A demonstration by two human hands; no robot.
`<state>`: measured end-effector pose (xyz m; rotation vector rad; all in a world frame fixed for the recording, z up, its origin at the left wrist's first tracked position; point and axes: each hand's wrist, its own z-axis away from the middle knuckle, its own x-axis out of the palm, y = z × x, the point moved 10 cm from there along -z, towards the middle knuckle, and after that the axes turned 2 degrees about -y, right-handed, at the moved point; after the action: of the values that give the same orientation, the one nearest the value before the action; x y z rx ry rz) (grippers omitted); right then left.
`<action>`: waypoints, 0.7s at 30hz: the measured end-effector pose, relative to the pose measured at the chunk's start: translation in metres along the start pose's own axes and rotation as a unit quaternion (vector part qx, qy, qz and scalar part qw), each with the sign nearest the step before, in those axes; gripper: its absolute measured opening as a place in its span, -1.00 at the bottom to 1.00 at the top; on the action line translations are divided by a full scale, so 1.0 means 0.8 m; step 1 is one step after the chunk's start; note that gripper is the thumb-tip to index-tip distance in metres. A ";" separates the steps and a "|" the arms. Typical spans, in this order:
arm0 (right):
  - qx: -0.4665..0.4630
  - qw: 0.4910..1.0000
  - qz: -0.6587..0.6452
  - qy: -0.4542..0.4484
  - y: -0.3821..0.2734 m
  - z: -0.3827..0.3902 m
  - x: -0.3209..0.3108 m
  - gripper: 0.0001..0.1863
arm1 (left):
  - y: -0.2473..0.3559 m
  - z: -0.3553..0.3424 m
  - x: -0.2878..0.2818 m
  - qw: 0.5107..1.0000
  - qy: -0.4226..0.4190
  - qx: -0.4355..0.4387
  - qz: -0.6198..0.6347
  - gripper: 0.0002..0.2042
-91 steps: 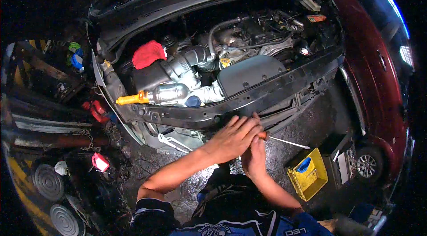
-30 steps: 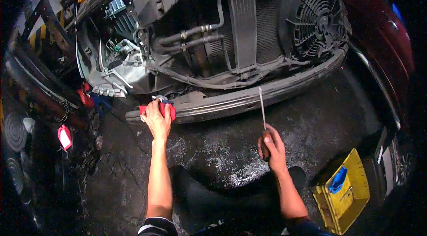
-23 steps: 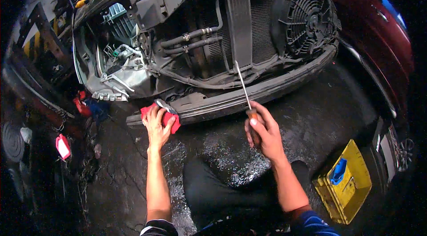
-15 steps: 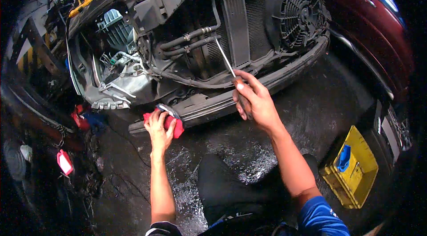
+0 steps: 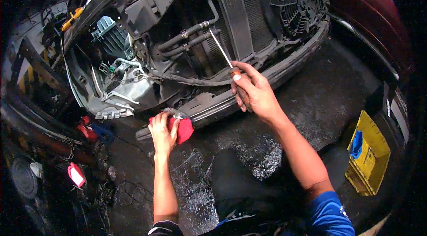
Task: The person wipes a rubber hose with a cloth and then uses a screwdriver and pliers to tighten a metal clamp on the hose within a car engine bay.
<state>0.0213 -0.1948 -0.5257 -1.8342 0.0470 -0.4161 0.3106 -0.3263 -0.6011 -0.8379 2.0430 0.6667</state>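
- The left hand (image 5: 163,131) is curled over a red cloth (image 5: 185,130), bunched between thumb and fingers, at the near edge of the bumper bar (image 5: 218,108), close to its left end.
- Something grey and crumpled shows at the cloth's upper edge; too small to make out.
- The right hand (image 5: 249,90) is wrapped around the brown handle of a screwdriver (image 5: 234,72), thumb laid along it.
- The screwdriver's thin shaft slants up and left, with its tip in front of the car's open nose, by the right end of the lower hose (image 5: 195,40); whether they touch, I cannot tell.
- Right of the hoses stand the radiator (image 5: 235,18) and a round black fan (image 5: 302,4).
- A yellow bin (image 5: 376,158) sits on the right, a blue thing (image 5: 356,145) inside it.
- A red-and-white object (image 5: 76,175) is at lower left, well apart from the left hand.
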 end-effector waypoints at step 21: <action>-0.070 0.984 0.164 0.007 -0.003 -0.039 -0.019 -0.62 | 0.196 -0.215 -0.166 0.953 0.199 0.203 0.107 -0.55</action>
<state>-0.0026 -0.2193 -0.5196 -1.9192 0.3918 -0.1964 0.1697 -0.3032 -0.3744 -0.5405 2.5432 0.1742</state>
